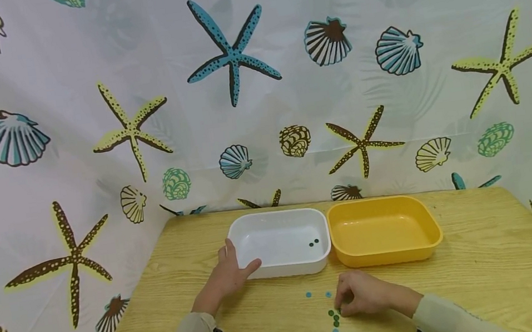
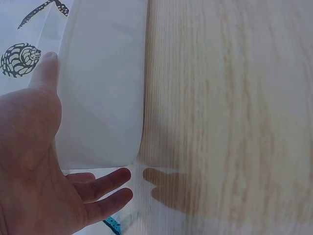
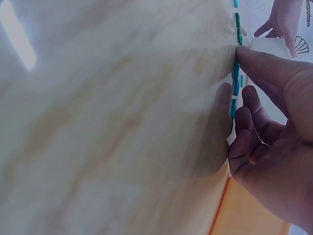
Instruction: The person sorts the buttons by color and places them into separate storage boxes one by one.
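Observation:
My left hand [image 1: 230,274] lies against the left front corner of the white tub [image 1: 285,270], its thumb over the rim and its fingers loosely extended beside the outer wall. Two small green button-like discs [image 1: 316,241] lie inside that tub. On the wood table, my right hand [image 1: 363,292] reaches down to a green disc [image 1: 338,311]. In the right wrist view the thumb [image 3: 254,58] touches down at the row of discs, apart from the bent fingertips. Several green discs [image 1: 335,318] and blue discs [image 1: 309,295] lie just left of this hand.
A yellow tub [image 1: 389,257] stands right against the white one. Behind both, a white cloth [image 1: 261,133] printed with starfish and shells hangs at the table's back edge. The wood table [image 1: 492,271] extends to the right and left of the tubs.

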A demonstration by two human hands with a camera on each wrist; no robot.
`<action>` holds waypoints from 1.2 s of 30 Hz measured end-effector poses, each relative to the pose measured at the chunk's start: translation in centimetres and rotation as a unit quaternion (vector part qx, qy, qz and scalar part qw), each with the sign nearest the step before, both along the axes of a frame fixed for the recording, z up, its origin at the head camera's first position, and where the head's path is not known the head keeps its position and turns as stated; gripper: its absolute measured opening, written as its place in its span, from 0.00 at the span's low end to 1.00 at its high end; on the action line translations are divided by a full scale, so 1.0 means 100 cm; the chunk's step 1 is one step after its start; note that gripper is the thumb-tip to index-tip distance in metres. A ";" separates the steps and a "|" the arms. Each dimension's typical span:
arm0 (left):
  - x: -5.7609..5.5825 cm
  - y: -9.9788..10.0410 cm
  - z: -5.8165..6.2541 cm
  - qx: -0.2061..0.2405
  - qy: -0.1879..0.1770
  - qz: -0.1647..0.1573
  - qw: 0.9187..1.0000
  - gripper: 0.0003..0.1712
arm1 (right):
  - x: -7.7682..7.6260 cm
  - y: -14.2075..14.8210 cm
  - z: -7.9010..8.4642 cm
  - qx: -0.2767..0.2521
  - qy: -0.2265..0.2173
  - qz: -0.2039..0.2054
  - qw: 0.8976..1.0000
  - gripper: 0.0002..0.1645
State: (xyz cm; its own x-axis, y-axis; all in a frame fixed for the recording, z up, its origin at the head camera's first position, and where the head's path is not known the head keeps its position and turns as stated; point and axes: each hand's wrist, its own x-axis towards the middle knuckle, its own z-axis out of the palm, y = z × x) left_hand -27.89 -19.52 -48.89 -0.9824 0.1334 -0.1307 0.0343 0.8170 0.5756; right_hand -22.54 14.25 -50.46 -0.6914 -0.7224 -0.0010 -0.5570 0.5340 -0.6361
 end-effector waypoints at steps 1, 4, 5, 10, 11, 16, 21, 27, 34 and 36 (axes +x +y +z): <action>0.000 0.000 0.000 0.000 0.000 -0.001 1.000 0.67 | 0.000 0.000 0.000 -0.002 -0.002 -0.001 1.000 0.06; 0.000 0.000 0.000 0.002 0.002 -0.001 1.000 0.68 | 0.000 0.000 -0.001 -0.006 -0.015 -0.007 1.000 0.05; 0.000 0.000 -0.001 0.002 0.004 -0.002 1.000 0.68 | 0.000 0.000 -0.001 -0.008 -0.020 -0.009 1.000 0.05; 0.001 0.000 -0.002 -0.001 0.003 0.000 1.000 0.69 | -0.002 0.003 -0.002 -0.021 -0.050 -0.024 0.998 0.03; 0.000 0.000 -0.003 -0.002 0.003 0.000 1.000 0.69 | -0.002 0.003 -0.002 -0.026 -0.058 -0.029 0.998 0.02; 0.000 0.000 -0.005 -0.007 0.004 0.001 1.000 0.68 | -0.003 0.005 0.005 -0.052 -0.089 -0.054 0.993 0.01; 0.001 -0.001 -0.004 -0.003 0.001 0.005 1.000 0.69 | -0.005 0.004 0.015 -0.075 -0.096 -0.066 0.990 0.03; -0.001 -0.001 -0.004 -0.003 0.000 0.005 1.000 0.69 | -0.010 0.003 0.023 -0.097 -0.096 -0.063 0.989 0.05; 0.000 0.000 -0.002 -0.001 0.005 0.003 1.000 0.68 | -0.007 -0.002 0.049 -0.117 -0.100 -0.087 0.984 0.03; 0.000 0.000 -0.001 0.001 0.006 0.002 1.000 0.69 | -0.003 -0.004 0.062 -0.127 -0.103 -0.095 0.982 0.03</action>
State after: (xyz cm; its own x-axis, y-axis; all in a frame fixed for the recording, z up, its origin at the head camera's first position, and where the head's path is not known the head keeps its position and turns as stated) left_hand -27.89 -19.48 -48.98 -0.9843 0.1302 -0.1188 0.0384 0.8163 0.5763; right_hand -22.88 13.81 -44.31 -0.8183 -0.5747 0.0085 -0.3079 0.4257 -0.8509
